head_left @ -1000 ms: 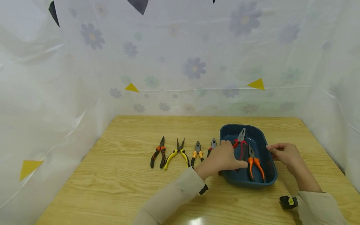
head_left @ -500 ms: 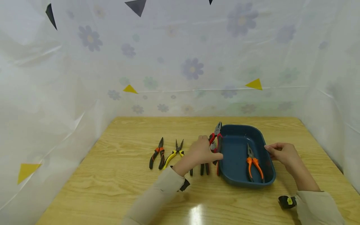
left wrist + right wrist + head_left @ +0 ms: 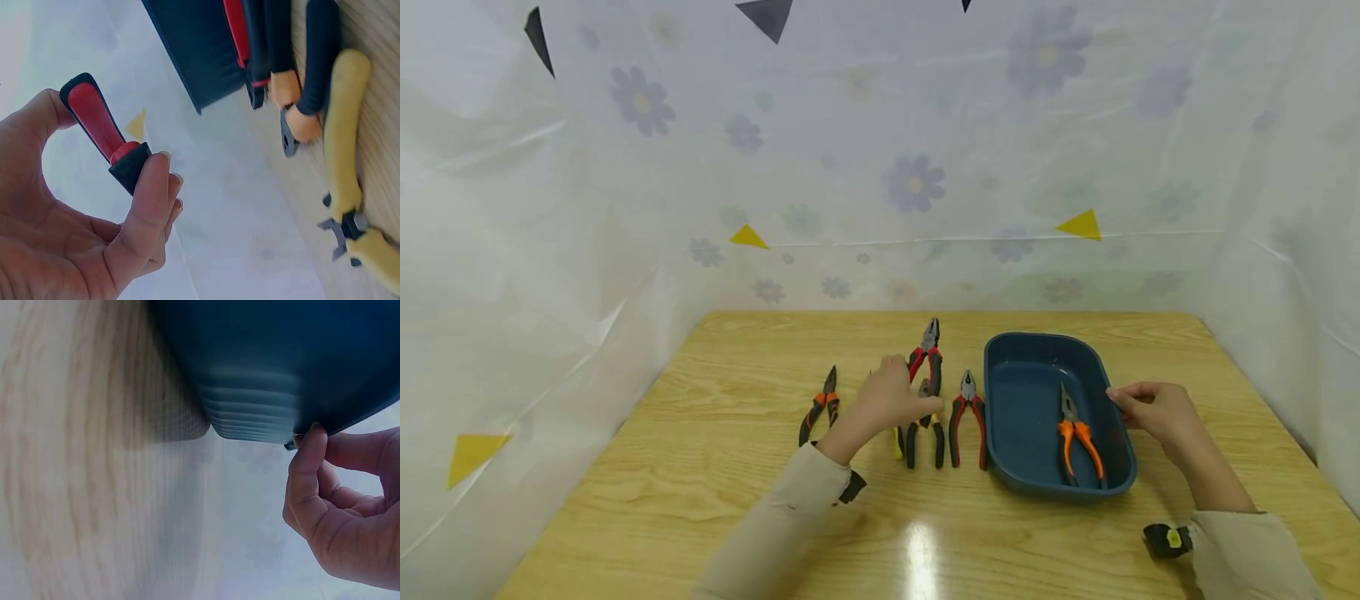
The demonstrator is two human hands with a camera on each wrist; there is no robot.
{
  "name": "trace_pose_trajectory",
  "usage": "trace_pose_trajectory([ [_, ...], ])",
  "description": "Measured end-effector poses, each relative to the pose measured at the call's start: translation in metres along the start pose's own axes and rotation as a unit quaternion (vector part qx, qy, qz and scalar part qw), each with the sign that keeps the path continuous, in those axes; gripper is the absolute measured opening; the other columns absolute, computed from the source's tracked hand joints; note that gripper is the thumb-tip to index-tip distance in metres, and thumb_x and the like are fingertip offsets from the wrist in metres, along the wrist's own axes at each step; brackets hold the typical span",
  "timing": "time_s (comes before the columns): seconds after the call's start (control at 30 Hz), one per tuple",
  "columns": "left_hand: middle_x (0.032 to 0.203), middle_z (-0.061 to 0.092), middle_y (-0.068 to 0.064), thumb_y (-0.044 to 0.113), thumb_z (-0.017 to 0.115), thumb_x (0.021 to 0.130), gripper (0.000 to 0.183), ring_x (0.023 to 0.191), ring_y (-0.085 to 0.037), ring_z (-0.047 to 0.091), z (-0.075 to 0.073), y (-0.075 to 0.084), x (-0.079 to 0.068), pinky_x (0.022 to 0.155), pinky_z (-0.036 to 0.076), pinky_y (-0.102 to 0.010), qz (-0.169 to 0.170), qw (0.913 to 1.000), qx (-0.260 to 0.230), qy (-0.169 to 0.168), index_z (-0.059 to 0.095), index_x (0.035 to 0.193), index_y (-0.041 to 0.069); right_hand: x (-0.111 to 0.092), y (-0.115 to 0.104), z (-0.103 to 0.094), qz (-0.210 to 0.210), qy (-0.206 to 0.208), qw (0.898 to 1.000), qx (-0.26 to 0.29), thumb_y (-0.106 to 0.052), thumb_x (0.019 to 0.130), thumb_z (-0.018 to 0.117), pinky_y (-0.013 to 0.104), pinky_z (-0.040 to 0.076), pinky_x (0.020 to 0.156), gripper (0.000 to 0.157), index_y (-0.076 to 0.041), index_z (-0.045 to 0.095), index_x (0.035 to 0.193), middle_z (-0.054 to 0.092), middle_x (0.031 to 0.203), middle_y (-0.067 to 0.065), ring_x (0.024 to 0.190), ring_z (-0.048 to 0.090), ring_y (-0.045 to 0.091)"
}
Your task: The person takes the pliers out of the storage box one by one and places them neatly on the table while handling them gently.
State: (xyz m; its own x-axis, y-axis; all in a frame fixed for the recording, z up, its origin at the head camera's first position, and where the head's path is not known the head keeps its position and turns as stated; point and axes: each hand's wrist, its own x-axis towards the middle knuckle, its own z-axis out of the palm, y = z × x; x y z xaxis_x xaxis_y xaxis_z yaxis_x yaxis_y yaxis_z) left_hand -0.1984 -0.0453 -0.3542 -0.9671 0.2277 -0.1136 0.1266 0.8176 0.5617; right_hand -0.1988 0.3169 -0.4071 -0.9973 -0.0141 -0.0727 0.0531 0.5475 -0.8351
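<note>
My left hand (image 3: 887, 400) holds a pair of red-and-black pliers (image 3: 931, 337) above the row of tools, their grey head pointing to the back. In the left wrist view the thumb and fingers pinch the red-and-black handles (image 3: 97, 119). Beneath the held pliers lie pliers with black-and-yellow-orange handles (image 3: 938, 446). My right hand (image 3: 1161, 417) pinches the right rim of a dark blue bin (image 3: 1000, 479). Inside the bin rests one pair of pliers with orange handles (image 3: 1081, 446).
Smaller red-and-black pliers (image 3: 968, 417) lie beside the bin's left wall. Yellow-handled pliers (image 3: 347, 131) are mostly covered by my left hand in the head view. Orange-and-black long-nose pliers (image 3: 820, 408) lie at the row's left end on the wooden table (image 3: 662, 492).
My left hand has lifted the red-and-black pliers out of the bin and carried them left over the row. My right hand stays at the bin's rim.
</note>
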Motion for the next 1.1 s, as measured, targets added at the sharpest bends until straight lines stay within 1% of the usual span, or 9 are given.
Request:
trace_pose_trajectory([
  [0.1, 0.132, 0.044, -0.026, 0.044, 0.070, 0.083, 0.081, 0.082, -0.028, 0.055, -0.005, -0.009, -0.001, 0.074, 0.049, -0.041, -0.010, 0.9999, 0.005, 0.011, 0.038, 0.137, -0.008, 0.000, 0.000, 0.000, 0.003, -0.002, 1.000, 0.000, -0.023, 0.100, 0.050, 0.031, 0.055, 0.067, 0.048, 0.022, 0.053, 0.115, 0.065, 0.092, 0.011, 0.068, 0.062, 0.007],
  [0.2, 0.131, 0.044, -0.027, 0.045, 0.072, 0.082, 0.084, 0.086, -0.033, 0.057, -0.010, -0.017, -0.002, 0.072, 0.050, -0.044, -0.023, 0.9995, 0.004, 0.021, 0.039, 0.136, -0.009, -0.001, 0.000, -0.001, 0.003, -0.003, 1.000, 0.002, -0.023, 0.101, 0.050, 0.030, 0.055, 0.067, 0.048, 0.023, 0.052, 0.115, 0.064, 0.092, 0.011, 0.068, 0.062, 0.006],
  [0.33, 0.124, 0.048, -0.025, 0.045, 0.072, 0.081, 0.080, 0.076, -0.029, 0.055, -0.015, -0.026, -0.006, 0.064, 0.047, -0.041, -0.032, 0.9990, 0.011, 0.031, 0.042, 0.132, -0.008, -0.001, 0.002, -0.002, -0.002, -0.002, 1.000, 0.001, -0.022, 0.101, 0.050, 0.029, 0.055, 0.066, 0.047, 0.023, 0.052, 0.114, 0.064, 0.089, 0.009, 0.067, 0.062, 0.006],
  [0.47, 0.105, 0.050, -0.020, 0.041, 0.073, 0.080, 0.067, 0.063, -0.023, 0.048, -0.017, -0.035, -0.009, 0.054, 0.041, -0.034, -0.036, 0.9985, 0.007, 0.040, 0.048, 0.119, -0.007, -0.001, 0.003, -0.003, -0.004, 0.003, 1.000, -0.006, -0.022, 0.101, 0.051, 0.029, 0.055, 0.066, 0.047, 0.023, 0.054, 0.113, 0.065, 0.089, 0.009, 0.067, 0.062, 0.006],
  [0.53, 0.099, 0.048, -0.019, 0.040, 0.074, 0.080, 0.064, 0.061, -0.023, 0.046, -0.019, -0.040, -0.010, 0.052, 0.040, -0.033, -0.038, 0.9983, 0.001, 0.044, 0.048, 0.115, -0.007, -0.002, 0.004, -0.003, -0.004, 0.005, 1.000, -0.008, -0.023, 0.100, 0.051, 0.029, 0.055, 0.066, 0.047, 0.022, 0.054, 0.112, 0.065, 0.090, 0.009, 0.066, 0.062, 0.006],
  [0.57, 0.098, 0.048, -0.019, 0.039, 0.074, 0.079, 0.064, 0.060, -0.023, 0.046, -0.020, -0.043, -0.010, 0.051, 0.040, -0.033, -0.040, 0.9982, -0.002, 0.045, 0.048, 0.114, -0.007, -0.002, 0.004, -0.004, -0.003, 0.006, 1.000, -0.009, -0.023, 0.100, 0.052, 0.029, 0.055, 0.066, 0.047, 0.022, 0.055, 0.112, 0.065, 0.090, 0.009, 0.066, 0.062, 0.005],
  [0.73, 0.108, 0.049, -0.023, 0.039, 0.074, 0.080, 0.069, 0.064, -0.024, 0.048, -0.024, -0.055, -0.012, 0.053, 0.041, -0.033, -0.059, 0.9969, -0.002, 0.053, 0.047, 0.121, -0.010, -0.001, 0.003, -0.003, 0.001, 0.006, 1.000, -0.005, -0.024, 0.100, 0.052, 0.029, 0.055, 0.066, 0.047, 0.021, 0.055, 0.112, 0.064, 0.090, 0.007, 0.066, 0.061, 0.005],
  [0.97, 0.096, 0.047, -0.019, 0.034, 0.072, 0.080, 0.061, 0.056, -0.023, 0.051, -0.035, -0.068, -0.018, 0.046, 0.040, -0.031, -0.086, 0.9942, -0.012, 0.063, 0.046, 0.115, -0.008, -0.002, 0.002, -0.002, -0.004, 0.009, 1.000, -0.009, -0.024, 0.101, 0.050, 0.029, 0.055, 0.066, 0.048, 0.022, 0.054, 0.112, 0.064, 0.089, 0.009, 0.067, 0.061, 0.006],
  [1.1, 0.099, 0.048, -0.022, 0.035, 0.072, 0.080, 0.061, 0.055, -0.023, 0.050, -0.041, -0.078, -0.023, 0.046, 0.040, -0.031, -0.087, 0.9937, 0.001, 0.071, 0.047, 0.114, -0.009, -0.003, 0.002, -0.001, -0.003, 0.010, 1.000, -0.012, -0.024, 0.101, 0.051, 0.030, 0.055, 0.066, 0.047, 0.022, 0.055, 0.112, 0.065, 0.090, 0.011, 0.067, 0.061, 0.007],
])
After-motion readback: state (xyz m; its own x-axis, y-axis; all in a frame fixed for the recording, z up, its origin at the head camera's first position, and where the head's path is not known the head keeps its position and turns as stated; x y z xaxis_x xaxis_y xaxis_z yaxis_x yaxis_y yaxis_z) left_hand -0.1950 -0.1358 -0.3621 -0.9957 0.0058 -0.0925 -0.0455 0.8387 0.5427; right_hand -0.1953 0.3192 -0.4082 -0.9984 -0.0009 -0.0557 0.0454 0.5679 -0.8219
